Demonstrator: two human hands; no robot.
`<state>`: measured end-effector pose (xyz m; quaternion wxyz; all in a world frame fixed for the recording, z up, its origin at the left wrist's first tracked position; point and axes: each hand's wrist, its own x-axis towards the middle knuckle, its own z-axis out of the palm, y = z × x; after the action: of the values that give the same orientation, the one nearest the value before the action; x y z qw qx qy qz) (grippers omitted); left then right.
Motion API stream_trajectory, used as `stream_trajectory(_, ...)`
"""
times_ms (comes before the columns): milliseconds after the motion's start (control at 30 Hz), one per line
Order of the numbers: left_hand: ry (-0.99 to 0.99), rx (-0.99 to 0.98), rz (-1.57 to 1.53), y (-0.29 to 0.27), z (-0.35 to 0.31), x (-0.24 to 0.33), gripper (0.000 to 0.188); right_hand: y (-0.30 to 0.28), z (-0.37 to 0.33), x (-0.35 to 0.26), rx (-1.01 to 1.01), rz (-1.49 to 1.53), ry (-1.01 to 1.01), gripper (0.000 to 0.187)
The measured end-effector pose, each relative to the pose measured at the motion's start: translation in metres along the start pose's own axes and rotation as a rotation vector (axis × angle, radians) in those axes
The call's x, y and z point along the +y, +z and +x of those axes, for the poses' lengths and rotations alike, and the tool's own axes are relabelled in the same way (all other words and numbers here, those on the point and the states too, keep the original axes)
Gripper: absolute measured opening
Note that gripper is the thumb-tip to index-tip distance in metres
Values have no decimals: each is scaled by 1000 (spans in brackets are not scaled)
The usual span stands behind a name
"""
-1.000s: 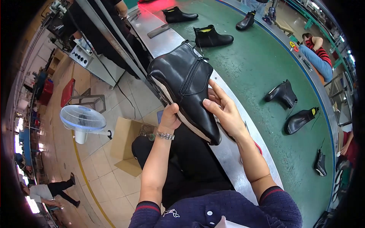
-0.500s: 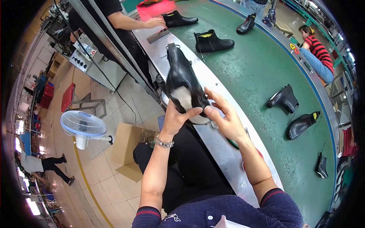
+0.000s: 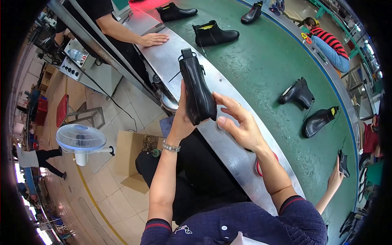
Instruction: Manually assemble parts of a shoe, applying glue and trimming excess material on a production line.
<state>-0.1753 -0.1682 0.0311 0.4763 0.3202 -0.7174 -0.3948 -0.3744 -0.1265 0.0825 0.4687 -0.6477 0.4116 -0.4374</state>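
A black leather ankle boot point(image 3: 195, 83) is held up in front of me, its pull loop at the far end and its closed rear seam facing me. My left hand point(image 3: 182, 118) is wrapped round its left side and underside, near the lower end. Beside its right side is my right hand point(image 3: 241, 124), fingers apart; its index fingertip is close to the leather, and I cannot tell whether it touches. A thin lace sticks out left of the boot's upper part. Below both hands runs the metal ledge point(image 3: 228, 153), with a red ring-shaped thing point(image 3: 261, 165) by my right forearm.
Several black boots stand on the green belt point(image 3: 253, 69), including one with a yellow lining point(image 3: 214, 34). A co-worker's hand point(image 3: 154, 39) rests on the ledge; another person's hand point(image 3: 335, 177) holds a boot at right. An open carton point(image 3: 130, 157) and a fan point(image 3: 81, 139) stand left.
The boot has turned, so its pale patch is out of sight. My right hand has opened away from it. The co-worker's hand has settled on the ledge, and another hand has appeared at right.
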Motion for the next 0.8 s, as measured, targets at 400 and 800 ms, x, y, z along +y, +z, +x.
stream_trajectory(400,-83,-60,-258,-19,16,14,134,1,34,-8,-5,13,-68,58)
stream_trajectory(800,-84,83,-322,-12,57,-16,116,-27,100,20,-87,397,161,33)
